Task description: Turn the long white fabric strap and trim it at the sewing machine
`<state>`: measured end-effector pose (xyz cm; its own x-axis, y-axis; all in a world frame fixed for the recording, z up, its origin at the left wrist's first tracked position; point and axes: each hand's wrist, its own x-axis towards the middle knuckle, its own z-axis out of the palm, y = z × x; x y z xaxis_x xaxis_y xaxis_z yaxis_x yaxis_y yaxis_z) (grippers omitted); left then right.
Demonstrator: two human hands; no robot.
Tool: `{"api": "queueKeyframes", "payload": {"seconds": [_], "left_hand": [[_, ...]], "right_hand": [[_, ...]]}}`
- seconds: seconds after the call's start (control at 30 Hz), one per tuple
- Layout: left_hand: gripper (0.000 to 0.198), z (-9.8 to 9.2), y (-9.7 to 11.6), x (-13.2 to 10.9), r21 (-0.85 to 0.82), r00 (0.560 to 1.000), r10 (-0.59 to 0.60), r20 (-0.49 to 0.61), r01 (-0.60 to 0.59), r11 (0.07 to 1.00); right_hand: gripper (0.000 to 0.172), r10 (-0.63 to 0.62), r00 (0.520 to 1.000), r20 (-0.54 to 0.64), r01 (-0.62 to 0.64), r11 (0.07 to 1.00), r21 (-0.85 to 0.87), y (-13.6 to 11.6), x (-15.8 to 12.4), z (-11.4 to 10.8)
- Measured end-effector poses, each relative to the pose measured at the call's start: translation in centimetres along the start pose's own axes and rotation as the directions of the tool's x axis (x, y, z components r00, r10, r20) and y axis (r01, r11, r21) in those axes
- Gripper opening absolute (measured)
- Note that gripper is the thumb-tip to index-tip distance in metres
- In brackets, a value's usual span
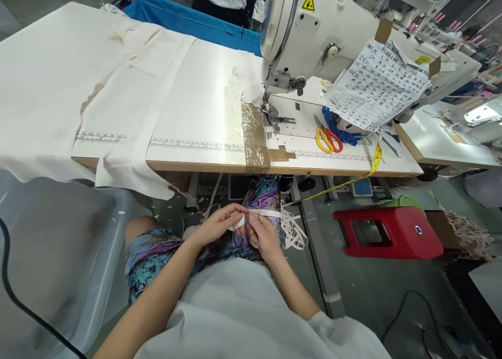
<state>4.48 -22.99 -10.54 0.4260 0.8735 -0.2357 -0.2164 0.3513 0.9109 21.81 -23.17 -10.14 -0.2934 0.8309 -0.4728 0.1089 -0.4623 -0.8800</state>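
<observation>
- The strip (270,212), a narrow white band, was not on the table (188,165). It hung below the table's front edge, stretched between both hands over the lap (157,254).
- The left hand (217,227) had its fingers pressed together, with thumb and forefinger pinching the strip near its end.
- The right hand (263,236) pinched the strip just beside the left, fingers closed. A thin dark pin (259,208) stood up from those fingers, too small to tell what it was.
- Past the right hand the strip ran into loose loops (294,232) that hung off the right knee, clear of the floor.
- The strip looked light, soft and limp, and probably stretchy. It would likely sag and twist wherever it was not held, but it did not seem fragile or slippery.
- The best hold seemed to be flat between thumb and forefinger, with the hands close together to keep that short length taut. Pulling at the loops would likely tangle them.
- White cloth (78,87) covered the table's left end, and the machine (314,30) stood at its far right.
- Scissors (328,139) lay near the front edge on the right, and a yellow tape measure (376,158) hung over the front right corner.
- A red stool (388,233) stood on the floor to the right.
</observation>
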Motion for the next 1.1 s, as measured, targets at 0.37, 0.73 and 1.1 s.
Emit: {"api": "queueKeyframes", "payload": {"seconds": [0.37,0.73,1.1], "left_hand": [[0.041,1.1,0.9,1.1,0.019,0.997,0.079,-0.011,-0.079,0.997],[0.069,-2.7,-4.7,3.1,0.302,0.991,-0.043,-0.127,0.08,0.95],[0.061,-4.5,-6.7,3.3,0.466,0.987,0.057,-0.152,0.021,0.885]], "right_hand": [[0.038,-0.227,0.971,-0.068,0.199,0.936,-0.291,-1.2,-0.9,-2.3],[0.026,-0.443,0.886,0.136,0.351,0.448,-0.822,-18.7,-4.6,-12.6],[0.019,-0.8,0.595,0.078,0.198,0.053,-0.979,-31.1,-9.8,-17.9]]}}
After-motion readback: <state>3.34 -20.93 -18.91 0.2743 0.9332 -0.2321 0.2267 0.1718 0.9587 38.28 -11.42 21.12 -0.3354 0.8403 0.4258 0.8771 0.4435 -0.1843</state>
